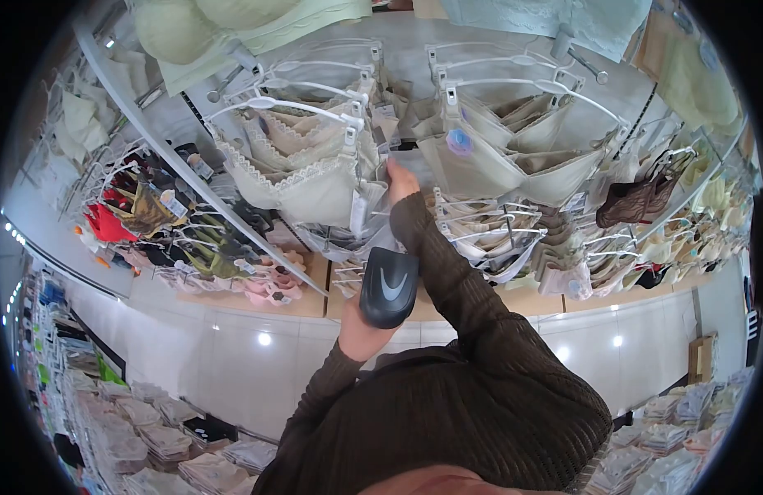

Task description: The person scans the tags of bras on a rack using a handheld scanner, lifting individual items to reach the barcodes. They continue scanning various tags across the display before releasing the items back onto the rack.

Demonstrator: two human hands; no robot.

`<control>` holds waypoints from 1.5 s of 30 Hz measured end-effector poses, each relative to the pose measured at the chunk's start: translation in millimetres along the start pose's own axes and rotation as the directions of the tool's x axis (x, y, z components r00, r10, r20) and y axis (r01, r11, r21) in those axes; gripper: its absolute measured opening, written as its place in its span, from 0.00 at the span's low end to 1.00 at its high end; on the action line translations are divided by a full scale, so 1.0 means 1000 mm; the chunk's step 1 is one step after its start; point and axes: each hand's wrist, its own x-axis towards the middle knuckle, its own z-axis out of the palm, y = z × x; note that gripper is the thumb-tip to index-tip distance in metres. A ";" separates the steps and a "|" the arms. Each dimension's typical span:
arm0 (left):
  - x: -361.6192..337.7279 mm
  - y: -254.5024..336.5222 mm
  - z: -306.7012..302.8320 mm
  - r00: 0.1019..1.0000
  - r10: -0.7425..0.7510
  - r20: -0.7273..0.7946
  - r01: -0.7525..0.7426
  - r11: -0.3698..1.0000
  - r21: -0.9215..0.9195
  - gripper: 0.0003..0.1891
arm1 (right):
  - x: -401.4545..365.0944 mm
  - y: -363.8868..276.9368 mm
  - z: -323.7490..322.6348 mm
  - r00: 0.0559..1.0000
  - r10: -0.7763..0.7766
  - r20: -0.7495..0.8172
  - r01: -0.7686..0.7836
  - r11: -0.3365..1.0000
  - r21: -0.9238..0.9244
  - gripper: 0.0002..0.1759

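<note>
My left hand [365, 334] is wrapped around a dark grey handheld barcode scanner [389, 290], held low in front of the rack. My right hand [402, 181] reaches up between two rows of hanging bras. Only its back and part of a finger or thumb show; the other fingers are hidden. Just left of it hangs a cream lace-edged bra [320, 195] on a white hanger, with a white tag [358, 213] near its side. To the right is a smooth beige bra [520, 169] with a round blue-purple sticker [459, 142].
Lower rails carry more bras [485, 235] close to my right sleeve. Slanted metal dividers [196, 177] separate the bays, and metal prongs [592, 66] jut out above. Red and dark bras [113, 221] hang at left. Packaged garments [163, 437] lie behind me across the tiled floor [233, 346].
</note>
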 end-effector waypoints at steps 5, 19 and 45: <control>-0.005 0.005 -0.001 1.000 0.016 -0.024 -0.016 1.000 0.013 0.19 | 0.019 0.023 0.007 0.961 -0.261 -0.088 0.262 0.965 0.004 0.16; -0.010 0.009 0.001 0.999 0.019 -0.045 -0.020 0.999 -0.033 0.18 | 0.066 0.027 -0.004 0.770 -0.638 0.032 0.606 0.714 -0.352 0.09; 0.055 0.027 0.001 0.990 0.115 -0.078 -0.118 0.992 -0.037 0.11 | -0.013 -0.012 -0.038 0.907 -0.310 0.287 0.270 0.948 0.171 0.27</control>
